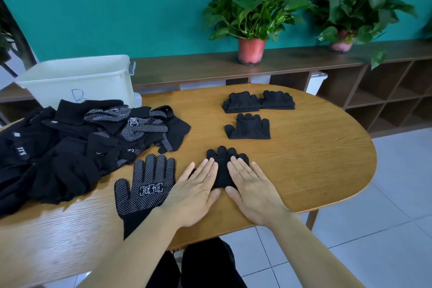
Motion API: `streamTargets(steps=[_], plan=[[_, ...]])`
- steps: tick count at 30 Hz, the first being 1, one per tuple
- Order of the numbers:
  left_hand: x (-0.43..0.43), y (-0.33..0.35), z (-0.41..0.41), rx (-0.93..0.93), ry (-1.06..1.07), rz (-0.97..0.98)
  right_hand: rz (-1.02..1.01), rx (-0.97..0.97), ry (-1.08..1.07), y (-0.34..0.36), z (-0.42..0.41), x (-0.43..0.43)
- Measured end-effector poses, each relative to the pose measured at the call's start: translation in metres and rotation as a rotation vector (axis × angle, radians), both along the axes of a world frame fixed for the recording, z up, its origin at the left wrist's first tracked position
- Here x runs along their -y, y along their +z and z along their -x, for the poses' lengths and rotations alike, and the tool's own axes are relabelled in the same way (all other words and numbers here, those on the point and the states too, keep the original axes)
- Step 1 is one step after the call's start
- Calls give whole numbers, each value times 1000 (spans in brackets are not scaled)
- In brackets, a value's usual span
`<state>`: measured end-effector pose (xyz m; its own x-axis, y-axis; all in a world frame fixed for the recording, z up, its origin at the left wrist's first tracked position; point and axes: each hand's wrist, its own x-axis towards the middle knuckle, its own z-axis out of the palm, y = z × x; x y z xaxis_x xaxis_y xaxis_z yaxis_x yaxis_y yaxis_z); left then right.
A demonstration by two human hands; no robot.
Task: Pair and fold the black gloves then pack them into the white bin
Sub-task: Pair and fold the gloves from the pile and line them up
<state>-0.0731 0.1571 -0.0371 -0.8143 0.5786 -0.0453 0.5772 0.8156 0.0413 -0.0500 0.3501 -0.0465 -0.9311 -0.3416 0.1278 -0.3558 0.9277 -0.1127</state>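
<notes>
Pressing flat and open-palmed, clamped on nothing, the left grip [194, 192] and right grip [253, 192] cover both sides of the folded pair [223, 166] on the desk [308, 161], its long axis pointing away, while the bin [77, 82] stands far left, nearer the left grip.

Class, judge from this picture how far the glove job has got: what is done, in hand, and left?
Done: three folded bundles lie on the table. In hand: left hand and right hand press a fourth bundle flat. Left: the glove pile, the dotted glove, and filling the white bin.
</notes>
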Motion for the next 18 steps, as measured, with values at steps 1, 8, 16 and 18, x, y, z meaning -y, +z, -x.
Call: streamTargets(steps=[1,8,16,18], plan=[[1,1,2,-3,6,-4,13,-14,-4,1,1,-1],[7,3,15,-65,-8,-34,8,-169,-9,3,14,-7],[12,-2,31,-299,-135,-103,105,-252,-21,-6,18,-8],[11,-5,32,-341,-157,-128,83,-284,-11,-8,16,-7]])
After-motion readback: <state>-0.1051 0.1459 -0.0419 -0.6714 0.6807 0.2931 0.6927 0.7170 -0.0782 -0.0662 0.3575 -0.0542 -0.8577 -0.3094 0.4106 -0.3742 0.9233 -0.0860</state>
